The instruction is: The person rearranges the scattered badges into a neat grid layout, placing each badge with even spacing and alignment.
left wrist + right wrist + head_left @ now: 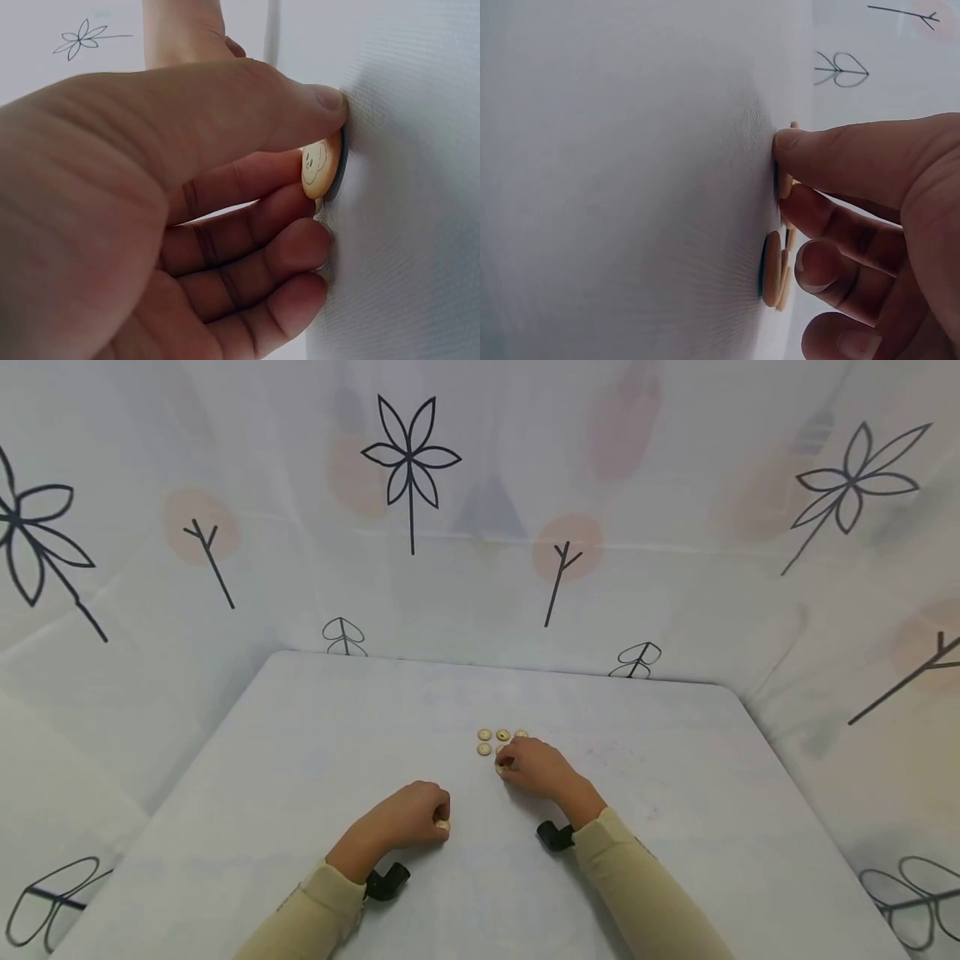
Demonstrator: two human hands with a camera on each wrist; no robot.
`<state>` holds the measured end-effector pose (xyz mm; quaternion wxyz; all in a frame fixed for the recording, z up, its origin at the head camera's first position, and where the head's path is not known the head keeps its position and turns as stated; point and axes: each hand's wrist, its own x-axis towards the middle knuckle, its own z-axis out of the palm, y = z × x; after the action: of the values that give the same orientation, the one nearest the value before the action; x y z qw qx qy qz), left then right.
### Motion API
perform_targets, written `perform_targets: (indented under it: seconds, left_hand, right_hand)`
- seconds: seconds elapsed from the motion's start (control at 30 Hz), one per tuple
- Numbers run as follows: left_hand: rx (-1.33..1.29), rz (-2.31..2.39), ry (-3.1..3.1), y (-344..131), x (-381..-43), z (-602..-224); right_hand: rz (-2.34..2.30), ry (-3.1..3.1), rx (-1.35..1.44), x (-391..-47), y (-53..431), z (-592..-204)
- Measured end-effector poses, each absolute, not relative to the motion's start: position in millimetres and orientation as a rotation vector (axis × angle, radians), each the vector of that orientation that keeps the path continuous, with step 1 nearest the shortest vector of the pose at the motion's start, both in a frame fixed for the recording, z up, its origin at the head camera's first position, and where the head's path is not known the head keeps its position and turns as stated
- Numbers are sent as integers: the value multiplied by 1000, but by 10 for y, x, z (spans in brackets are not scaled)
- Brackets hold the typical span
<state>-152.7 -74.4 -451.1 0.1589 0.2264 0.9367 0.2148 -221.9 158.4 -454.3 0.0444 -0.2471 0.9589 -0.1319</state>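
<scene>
My left hand (408, 814) pinches a small round wooden disc (319, 166) between thumb and fingers, low against the white tabletop. A little drawn face marks its pale front; its underside is dark. Farther off and to the right, my right hand (536, 767) grips another wooden disc (786, 176) by its edge, thumb on one side and a fingertip on the other, down at the table. Just beyond those fingers several matching discs (484, 735) lie flat in short rows, partly covered by the right hand. One disc (772, 268) lies close beside its fingers in the right wrist view.
The white table (337, 718) has rounded far corners. A pale cloth backdrop (480, 593) with drawn flowers and twigs surrounds it on the far side and both flanks. Dark wrist cameras (388, 882) protrude from the inner side of both sleeves.
</scene>
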Motion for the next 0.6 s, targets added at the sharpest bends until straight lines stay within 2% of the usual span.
perform_targets:
  seconds: [0.6]
  left_hand:
    - [665,617,2693,-676,-1659,-4506]
  right_hand:
    - [-436,2921,-684,-2255,1585,-4572]
